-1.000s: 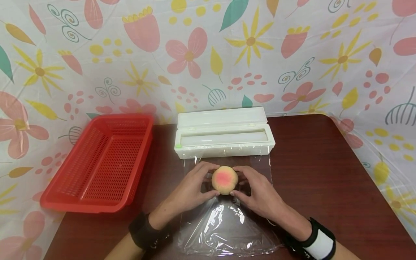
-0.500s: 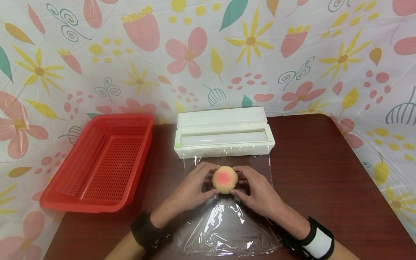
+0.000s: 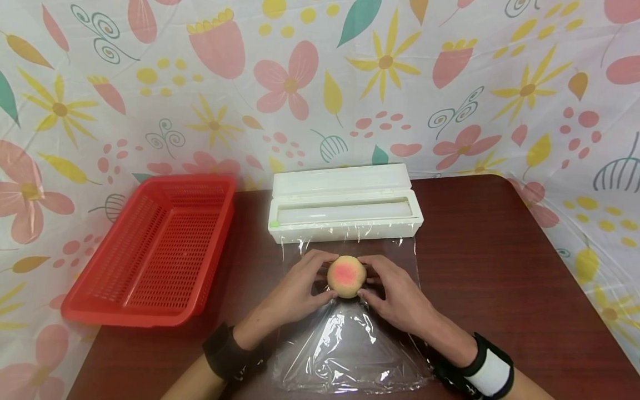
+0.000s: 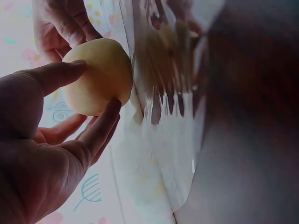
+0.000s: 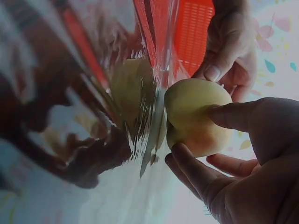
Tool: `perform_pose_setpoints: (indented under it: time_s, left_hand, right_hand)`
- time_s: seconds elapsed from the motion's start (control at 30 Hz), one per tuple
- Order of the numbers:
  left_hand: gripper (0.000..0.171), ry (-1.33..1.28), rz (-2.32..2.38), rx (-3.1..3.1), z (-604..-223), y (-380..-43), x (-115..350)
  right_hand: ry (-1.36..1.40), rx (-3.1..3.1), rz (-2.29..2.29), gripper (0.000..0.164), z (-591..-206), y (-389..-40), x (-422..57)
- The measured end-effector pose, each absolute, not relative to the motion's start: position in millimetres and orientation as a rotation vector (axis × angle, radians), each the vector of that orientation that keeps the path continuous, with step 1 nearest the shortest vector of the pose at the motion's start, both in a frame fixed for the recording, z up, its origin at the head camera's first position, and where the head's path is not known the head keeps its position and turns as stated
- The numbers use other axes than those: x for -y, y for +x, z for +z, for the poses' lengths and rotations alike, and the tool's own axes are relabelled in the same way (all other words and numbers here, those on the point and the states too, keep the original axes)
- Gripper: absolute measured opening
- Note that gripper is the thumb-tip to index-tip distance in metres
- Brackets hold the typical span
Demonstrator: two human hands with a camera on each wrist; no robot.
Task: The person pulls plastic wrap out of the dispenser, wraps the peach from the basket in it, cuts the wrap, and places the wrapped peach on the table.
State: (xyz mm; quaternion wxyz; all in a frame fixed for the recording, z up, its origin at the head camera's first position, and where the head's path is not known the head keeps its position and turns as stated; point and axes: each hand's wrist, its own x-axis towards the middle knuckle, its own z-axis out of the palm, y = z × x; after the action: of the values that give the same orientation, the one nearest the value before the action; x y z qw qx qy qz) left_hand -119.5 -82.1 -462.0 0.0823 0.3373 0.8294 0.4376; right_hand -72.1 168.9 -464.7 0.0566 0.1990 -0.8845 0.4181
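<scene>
A round yellow peach with a pink blush sits over the sheet of clear plastic wrap. My left hand holds its left side, thumb and fingertips against the skin. From the right, my right hand grips it the same way. In the left wrist view the peach is between thumb and curved fingers, close to the shiny film. The right wrist view shows the cleft of the peach and the other hand's thumb behind it.
Behind the peach stands a white wrap dispenser box, its lid raised and a roll inside; the film runs out over its front edge. A red perforated basket is at the left. A flowered curtain hangs behind the brown table.
The peach has shifted very slightly to the right between the hands. Both hands stay nearly in place, still around it; the box, film and basket have not moved.
</scene>
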Motion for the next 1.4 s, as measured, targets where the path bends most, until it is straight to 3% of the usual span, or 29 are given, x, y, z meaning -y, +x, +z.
perform_pose_setpoints:
  time_s: [1.4]
  left_hand:
    - [0.065,0.998,1.242,-2.443,-462.5,-120.2,82.2]
  right_hand:
    - [0.591,2.723,1.258,0.06,-467.2,-72.9,-170.6]
